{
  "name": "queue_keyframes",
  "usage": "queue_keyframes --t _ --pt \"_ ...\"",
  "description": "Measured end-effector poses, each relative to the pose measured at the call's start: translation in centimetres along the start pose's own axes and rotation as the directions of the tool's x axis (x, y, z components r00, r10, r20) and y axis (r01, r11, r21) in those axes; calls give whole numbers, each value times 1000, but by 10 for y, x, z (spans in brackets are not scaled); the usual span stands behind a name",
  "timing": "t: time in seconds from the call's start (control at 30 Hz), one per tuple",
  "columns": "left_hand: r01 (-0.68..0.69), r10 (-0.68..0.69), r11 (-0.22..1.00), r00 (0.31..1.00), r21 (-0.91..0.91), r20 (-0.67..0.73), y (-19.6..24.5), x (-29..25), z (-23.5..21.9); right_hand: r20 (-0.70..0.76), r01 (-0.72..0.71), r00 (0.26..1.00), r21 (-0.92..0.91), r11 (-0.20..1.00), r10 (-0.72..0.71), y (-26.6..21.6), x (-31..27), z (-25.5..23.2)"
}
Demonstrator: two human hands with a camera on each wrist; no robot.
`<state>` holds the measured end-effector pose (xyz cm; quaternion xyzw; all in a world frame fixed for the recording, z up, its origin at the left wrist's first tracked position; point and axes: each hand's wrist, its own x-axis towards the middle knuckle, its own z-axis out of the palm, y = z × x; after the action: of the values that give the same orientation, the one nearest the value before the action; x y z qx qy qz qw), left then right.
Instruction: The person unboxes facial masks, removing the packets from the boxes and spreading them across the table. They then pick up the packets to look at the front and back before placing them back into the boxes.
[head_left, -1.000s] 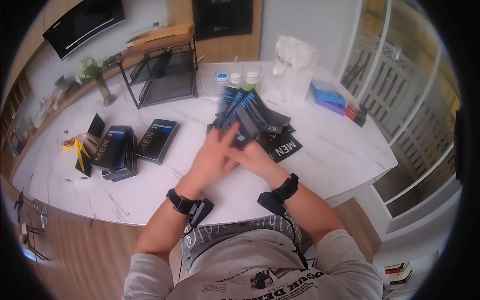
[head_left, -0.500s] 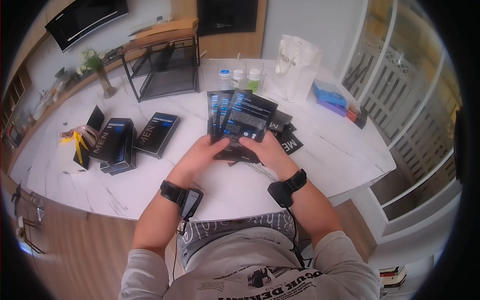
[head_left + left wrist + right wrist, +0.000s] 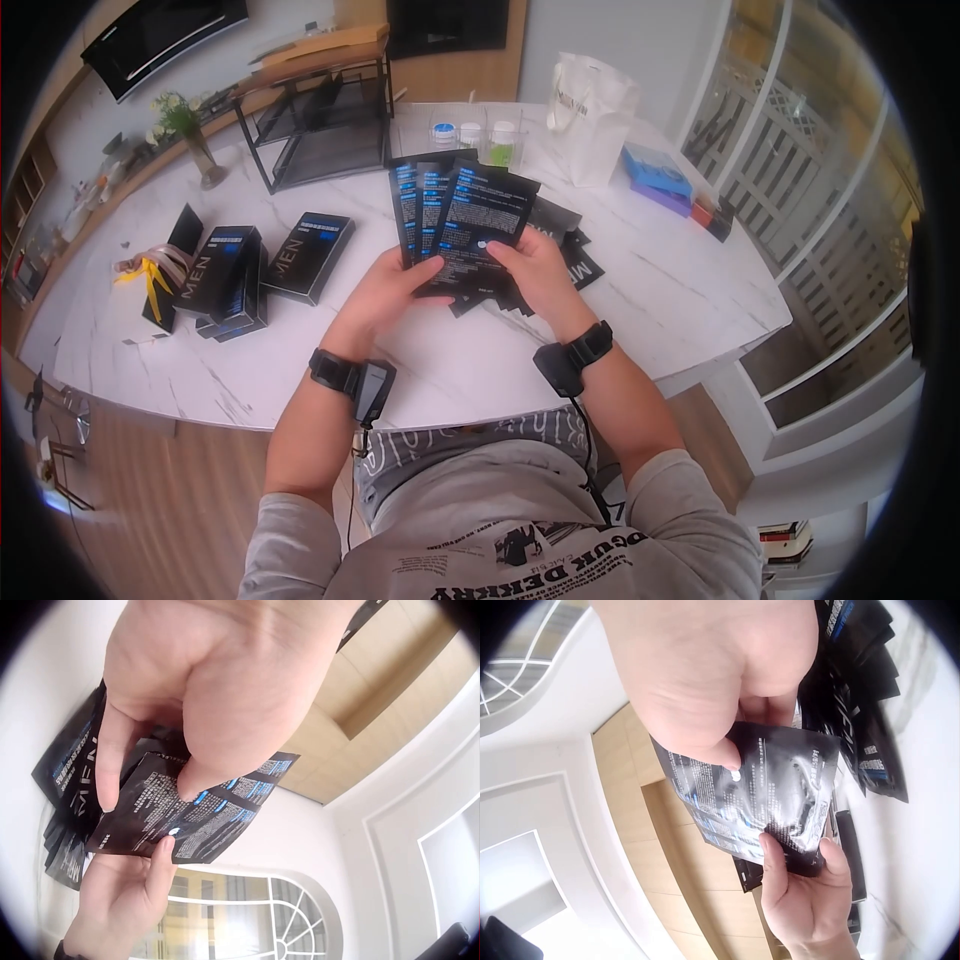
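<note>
Several black foil sachets [image 3: 485, 215] with blue and white print are fanned out over the table's near middle. My left hand [image 3: 382, 290] grips their lower left part, thumb on the printed face. On the lower right side, my right hand [image 3: 540, 275] pinches the front sachet with its thumb on top; its other fingers are mostly hidden behind. The left wrist view shows both thumbs on the fanned sachets [image 3: 202, 810]. More black sachets marked MEN [image 3: 580, 268] lie in a loose pile on the table, just behind my right hand.
Black MEN boxes [image 3: 215, 275] are stacked at the left, with another box [image 3: 310, 258] beside them. An open box with a yellow ribbon [image 3: 152, 275] stands farther left. Behind are a wire rack [image 3: 330, 150], lidded bottles [image 3: 470, 135], a white paper bag [image 3: 592, 120] and blue boxes [image 3: 655, 170].
A second ago my hands were close together and blurred over bunched sachets. They moved apart to either side of the fan, which has since shifted slightly left.
</note>
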<state>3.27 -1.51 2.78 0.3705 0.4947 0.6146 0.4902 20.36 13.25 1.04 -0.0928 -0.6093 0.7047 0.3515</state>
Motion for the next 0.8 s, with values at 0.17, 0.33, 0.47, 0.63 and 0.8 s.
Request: queue_keyframes --t 0.17,0.33,0.47,0.63,0.8 --pt "-43 44 996 999 76 -12 -3 2 -3 -8 5 1000 8 1000 -4 1 0 0" --pt "-45 46 997 999 55 -24 -4 3 -4 -16 7 1000 45 999 -6 0 0 0" --pt "-49 51 996 998 74 -22 -6 4 -8 -5 12 1000 42 999 -12 2 1 -2" --pt "-52 55 997 997 62 -46 -6 4 -7 -6 3 1000 39 999 -2 0 0 -2" --pt "-41 42 998 999 46 -30 -4 1 -6 -4 13 1000 12 1000 -13 1 0 -3"
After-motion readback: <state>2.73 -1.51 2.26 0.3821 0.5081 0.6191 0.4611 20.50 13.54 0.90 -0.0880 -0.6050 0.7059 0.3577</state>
